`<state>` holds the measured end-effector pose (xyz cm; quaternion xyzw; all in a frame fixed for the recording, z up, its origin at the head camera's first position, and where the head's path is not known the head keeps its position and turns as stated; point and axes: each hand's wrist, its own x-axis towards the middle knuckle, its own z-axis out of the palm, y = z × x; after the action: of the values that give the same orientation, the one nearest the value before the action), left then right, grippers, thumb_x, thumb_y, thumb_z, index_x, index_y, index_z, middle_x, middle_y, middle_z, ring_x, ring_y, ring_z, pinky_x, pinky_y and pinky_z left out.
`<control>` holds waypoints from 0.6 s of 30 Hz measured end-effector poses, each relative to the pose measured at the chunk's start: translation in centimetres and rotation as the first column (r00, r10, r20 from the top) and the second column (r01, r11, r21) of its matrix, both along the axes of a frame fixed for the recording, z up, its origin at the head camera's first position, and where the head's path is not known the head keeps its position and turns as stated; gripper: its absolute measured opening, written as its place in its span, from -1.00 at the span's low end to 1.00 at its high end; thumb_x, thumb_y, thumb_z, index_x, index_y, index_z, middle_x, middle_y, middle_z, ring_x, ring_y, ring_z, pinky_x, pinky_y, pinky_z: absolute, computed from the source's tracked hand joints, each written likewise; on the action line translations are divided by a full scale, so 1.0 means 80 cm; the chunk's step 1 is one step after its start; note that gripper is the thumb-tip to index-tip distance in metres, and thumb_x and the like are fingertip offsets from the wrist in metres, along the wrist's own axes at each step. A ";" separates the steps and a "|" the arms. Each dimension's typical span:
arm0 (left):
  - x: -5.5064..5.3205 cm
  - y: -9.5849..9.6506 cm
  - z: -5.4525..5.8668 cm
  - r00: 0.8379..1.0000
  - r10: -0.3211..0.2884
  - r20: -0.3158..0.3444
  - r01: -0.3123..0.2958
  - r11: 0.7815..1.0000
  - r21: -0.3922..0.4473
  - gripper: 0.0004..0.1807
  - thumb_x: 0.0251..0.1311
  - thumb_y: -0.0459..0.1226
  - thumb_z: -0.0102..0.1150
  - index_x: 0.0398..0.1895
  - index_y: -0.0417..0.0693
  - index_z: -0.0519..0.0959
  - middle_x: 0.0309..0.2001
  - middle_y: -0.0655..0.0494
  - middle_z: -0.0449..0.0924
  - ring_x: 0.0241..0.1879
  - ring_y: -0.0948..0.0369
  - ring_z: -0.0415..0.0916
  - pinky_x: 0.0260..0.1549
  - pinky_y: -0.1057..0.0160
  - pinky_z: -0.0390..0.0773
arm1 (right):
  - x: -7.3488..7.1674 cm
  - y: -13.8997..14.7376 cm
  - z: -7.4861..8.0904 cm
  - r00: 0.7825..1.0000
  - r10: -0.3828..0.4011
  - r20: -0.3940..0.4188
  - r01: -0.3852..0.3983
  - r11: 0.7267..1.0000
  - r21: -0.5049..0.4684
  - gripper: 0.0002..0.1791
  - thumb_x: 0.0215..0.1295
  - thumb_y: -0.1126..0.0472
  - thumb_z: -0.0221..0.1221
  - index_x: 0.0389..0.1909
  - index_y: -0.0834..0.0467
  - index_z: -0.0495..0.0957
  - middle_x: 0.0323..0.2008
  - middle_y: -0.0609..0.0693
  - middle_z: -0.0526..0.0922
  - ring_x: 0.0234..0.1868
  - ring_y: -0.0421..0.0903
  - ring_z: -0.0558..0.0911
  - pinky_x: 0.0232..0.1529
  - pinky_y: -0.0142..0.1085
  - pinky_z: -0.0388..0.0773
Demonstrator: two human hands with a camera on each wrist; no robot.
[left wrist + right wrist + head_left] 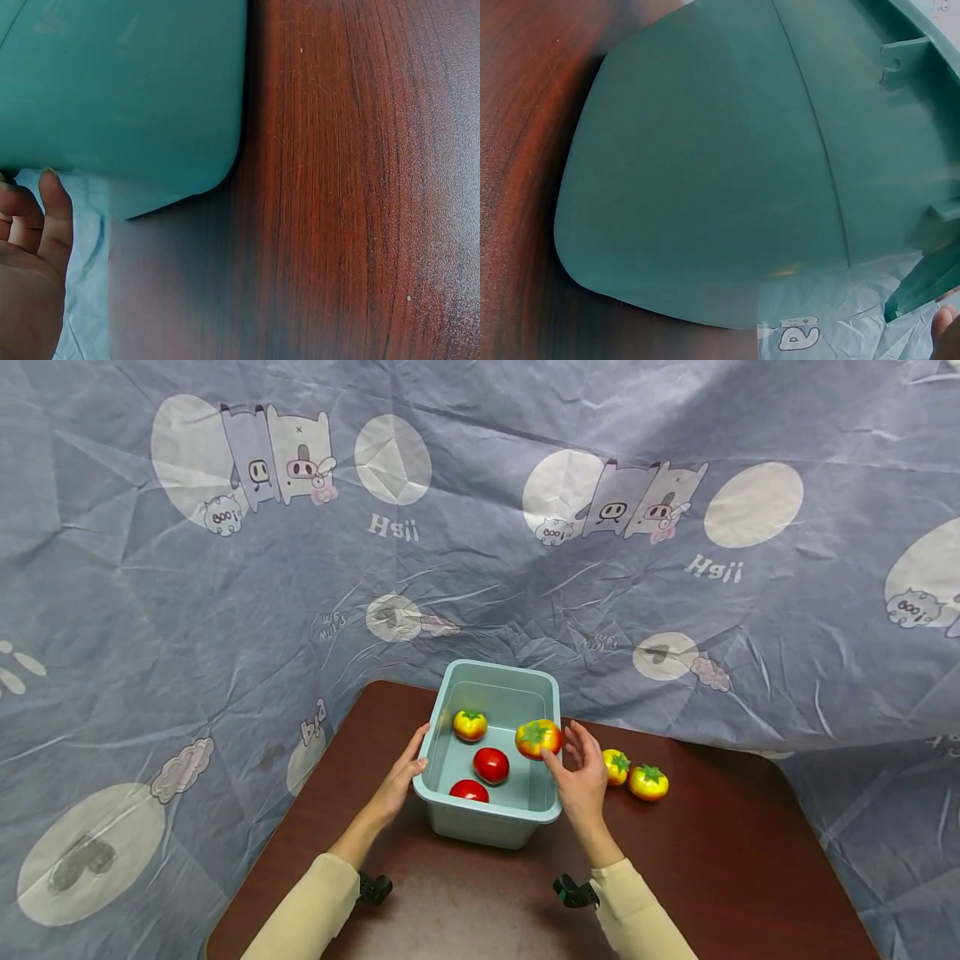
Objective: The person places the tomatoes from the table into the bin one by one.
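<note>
A pale blue-green plastic bin (pixel 480 818) stands on the table, with a yellow-red tomato (pixel 470 725) and two red tomatoes, one in the middle (pixel 491 766) and one near the front wall (pixel 468 792), inside. Over the bin's right side, my right hand (pixel 583 781) pinches a yellow-red tomato (pixel 538 737) with a green leafy top. My left hand (pixel 396 787) rests thumb and fingertips against the left rim. In the left wrist view, the left fingers (pixel 54 217) show beside the bin's wall (pixel 127 90). Only fingertips (pixel 943 322) of the right hand appear in the right wrist view.
Two more yellow-red tomatoes, one partly behind my right hand (pixel 617 767) and one farther right (pixel 648 783), sit on the dark brown wooden table (pixel 735 860). A grey-blue printed sheet (pixel 480 568) hangs behind the table's far edge.
</note>
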<state>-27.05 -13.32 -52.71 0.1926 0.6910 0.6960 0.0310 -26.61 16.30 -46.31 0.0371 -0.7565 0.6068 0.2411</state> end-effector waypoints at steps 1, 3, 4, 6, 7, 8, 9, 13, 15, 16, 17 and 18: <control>0.000 0.000 0.000 1.000 0.001 0.000 -0.001 1.000 0.001 -0.29 0.36 -0.34 -0.33 0.57 -0.07 -0.19 0.56 -0.13 -0.20 0.44 -0.21 -0.07 0.26 0.01 0.14 | -0.001 0.001 -0.002 1.000 0.002 -0.003 -0.002 1.000 -0.011 -0.31 0.08 0.35 0.38 0.26 0.37 0.39 0.23 0.34 0.45 0.22 0.21 0.51 0.23 0.00 0.36; 0.000 0.000 0.001 1.000 0.003 -0.005 -0.003 1.000 0.002 -0.29 0.36 -0.34 -0.33 0.57 -0.09 -0.19 0.56 -0.14 -0.20 0.44 -0.21 -0.06 0.27 0.02 0.14 | -0.007 0.006 -0.013 1.000 0.004 0.000 -0.004 0.999 -0.042 -0.32 0.12 0.31 0.36 0.28 0.35 0.38 0.24 0.32 0.45 0.24 0.20 0.50 0.24 -0.04 0.37; -0.001 0.000 0.001 1.000 0.006 -0.008 -0.006 1.000 0.000 -0.29 0.36 -0.35 -0.33 0.57 -0.09 -0.18 0.56 -0.14 -0.20 0.44 -0.19 -0.06 0.28 0.03 0.12 | -0.011 0.009 -0.020 1.000 -0.001 0.001 0.001 0.998 -0.058 -0.34 0.15 0.29 0.35 0.28 0.33 0.39 0.24 0.29 0.46 0.24 0.19 0.50 0.24 -0.10 0.39; -0.001 0.000 0.002 1.000 0.009 -0.014 -0.009 1.000 -0.002 -0.30 0.37 -0.34 -0.32 0.57 -0.10 -0.17 0.56 -0.13 -0.19 0.46 -0.15 -0.08 0.30 0.03 0.08 | -0.020 0.015 -0.033 1.000 -0.025 0.002 0.025 0.997 -0.072 -0.41 0.22 0.24 0.29 0.27 0.29 0.41 0.23 0.25 0.48 0.24 0.16 0.51 0.21 -0.30 0.44; -0.002 0.000 0.002 1.000 0.009 -0.013 -0.009 1.000 -0.003 -0.30 0.37 -0.34 -0.31 0.57 -0.09 -0.17 0.56 -0.12 -0.19 0.46 -0.12 -0.08 0.31 0.02 0.06 | -0.025 0.019 -0.042 0.999 -0.041 0.004 0.041 0.996 -0.073 -0.44 0.26 0.21 0.26 0.27 0.27 0.41 0.23 0.23 0.50 0.23 0.14 0.52 0.18 -0.41 0.44; -0.002 0.000 0.002 1.000 0.009 -0.015 -0.009 1.000 -0.003 -0.30 0.37 -0.34 -0.31 0.57 -0.09 -0.17 0.56 -0.12 -0.19 0.46 -0.10 -0.08 0.32 0.01 0.05 | -0.030 0.023 -0.050 0.998 -0.059 0.006 0.059 0.996 -0.072 -0.47 0.30 0.18 0.23 0.26 0.24 0.43 0.22 0.21 0.51 0.22 0.13 0.53 0.14 -0.52 0.44; -0.002 0.000 0.002 1.000 0.010 -0.015 -0.010 1.000 -0.003 -0.30 0.37 -0.34 -0.31 0.57 -0.09 -0.17 0.56 -0.11 -0.19 0.46 -0.07 -0.08 0.32 0.00 0.03 | -0.033 0.026 -0.055 0.997 -0.082 0.005 0.082 0.995 -0.061 -0.50 0.32 0.15 0.21 0.25 0.23 0.44 0.20 0.19 0.53 0.20 0.11 0.55 0.08 -0.61 0.42; -0.002 0.000 0.001 1.000 0.011 -0.022 -0.011 1.000 0.002 -0.30 0.37 -0.35 -0.31 0.56 -0.12 -0.17 0.56 -0.13 -0.18 0.46 -0.06 -0.10 0.34 -0.05 -0.01 | -0.042 0.040 -0.072 0.982 -0.187 0.033 0.186 0.982 0.026 -0.54 0.35 0.10 0.18 0.21 0.20 0.47 0.13 0.17 0.57 0.13 0.08 0.59 0.04 -0.54 0.47; -0.002 0.000 0.001 1.000 0.010 -0.021 -0.010 1.000 0.004 -0.30 0.37 -0.35 -0.31 0.56 -0.12 -0.17 0.56 -0.13 -0.18 0.47 -0.09 -0.11 0.34 -0.05 -0.02 | -0.044 0.048 -0.080 0.973 -0.225 0.055 0.222 0.973 0.055 -0.53 0.35 0.10 0.18 0.21 0.22 0.46 0.12 0.20 0.56 0.10 0.11 0.59 0.09 -0.33 0.51; -0.002 0.000 0.000 1.000 0.008 -0.018 -0.008 1.000 0.006 -0.30 0.37 -0.35 -0.32 0.56 -0.12 -0.17 0.56 -0.13 -0.18 0.47 -0.11 -0.12 0.34 -0.05 -0.01 | -0.045 0.052 -0.084 0.968 -0.241 0.069 0.237 0.969 0.066 -0.52 0.35 0.11 0.17 0.21 0.23 0.45 0.12 0.22 0.54 0.10 0.12 0.59 0.10 -0.21 0.52; -0.001 0.000 -0.001 1.000 0.006 -0.017 -0.006 1.000 0.007 -0.30 0.37 -0.35 -0.32 0.56 -0.12 -0.18 0.56 -0.14 -0.19 0.47 -0.13 -0.12 0.33 -0.05 -0.01 | -0.046 0.057 -0.089 0.962 -0.258 0.084 0.252 0.964 0.081 -0.51 0.35 0.11 0.17 0.22 0.25 0.44 0.13 0.23 0.53 0.10 0.14 0.59 0.11 -0.12 0.51; -0.001 0.000 -0.002 1.000 0.005 -0.016 -0.005 1.000 0.004 -0.30 0.37 -0.34 -0.32 0.56 -0.11 -0.18 0.56 -0.13 -0.18 0.47 -0.13 -0.13 0.33 -0.04 -0.02 | -0.047 0.062 -0.095 0.956 -0.275 0.100 0.267 0.959 0.092 -0.50 0.35 0.11 0.17 0.23 0.27 0.43 0.13 0.24 0.52 0.11 0.15 0.59 0.12 -0.05 0.49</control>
<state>-27.11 -13.32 -52.87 0.1967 0.6902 0.6960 0.0233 -30.36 21.25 -53.88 -0.0917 -0.7895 0.5396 0.2776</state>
